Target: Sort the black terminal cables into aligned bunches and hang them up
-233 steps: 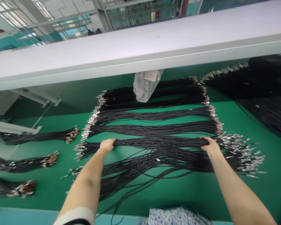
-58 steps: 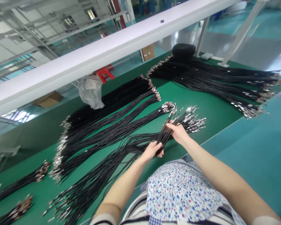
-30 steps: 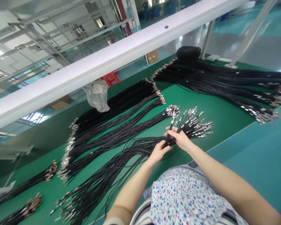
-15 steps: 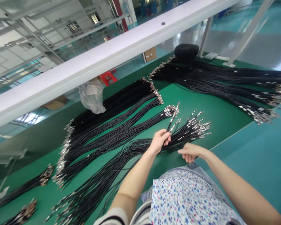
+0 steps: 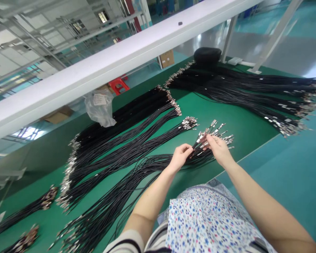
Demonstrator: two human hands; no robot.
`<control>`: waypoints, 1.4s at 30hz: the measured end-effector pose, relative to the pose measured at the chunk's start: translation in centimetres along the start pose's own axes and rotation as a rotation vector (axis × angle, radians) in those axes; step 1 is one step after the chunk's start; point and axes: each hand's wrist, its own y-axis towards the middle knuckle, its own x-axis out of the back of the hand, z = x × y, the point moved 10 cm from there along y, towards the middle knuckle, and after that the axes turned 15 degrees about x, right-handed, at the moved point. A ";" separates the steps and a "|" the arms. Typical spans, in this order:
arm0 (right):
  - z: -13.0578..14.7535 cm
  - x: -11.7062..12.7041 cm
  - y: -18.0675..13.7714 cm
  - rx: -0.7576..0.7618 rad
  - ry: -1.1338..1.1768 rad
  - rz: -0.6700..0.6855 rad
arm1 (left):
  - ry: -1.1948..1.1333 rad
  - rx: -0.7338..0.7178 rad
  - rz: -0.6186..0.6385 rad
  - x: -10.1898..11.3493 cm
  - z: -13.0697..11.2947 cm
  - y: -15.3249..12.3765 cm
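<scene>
A loose bundle of black cables (image 5: 137, 175) with silvery metal terminals at both ends lies nearest my body on the green table. My left hand (image 5: 181, 156) is closed around a few cables just below their terminals, at the bundle's right end. My right hand (image 5: 218, 146) pinches at the terminal ends of cables there, thumb and index finger together. Its fingers partly cover the terminals (image 5: 200, 137), so how many they grip is hidden. Just behind lies another cable bundle (image 5: 147, 144), its terminals gathered in a cluster.
More black cables (image 5: 137, 107) lie in rows farther back, with a clear plastic bag (image 5: 101, 109) over them. Another large group (image 5: 242, 88) spreads at the right. Smaller bundles (image 5: 34, 203) sit at the lower left. A white shelf beam (image 5: 121, 59) crosses above the table (image 5: 242, 126).
My right hand has moved up and left from the table's front edge to the cable terminals. My left hand still holds its cables, whose ends now tilt lower.
</scene>
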 end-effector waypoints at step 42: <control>0.5 2.9 -0.5 -0.001 0.247 -0.114 | 0.325 -0.171 -0.097 -3.0 -2.7 -1.0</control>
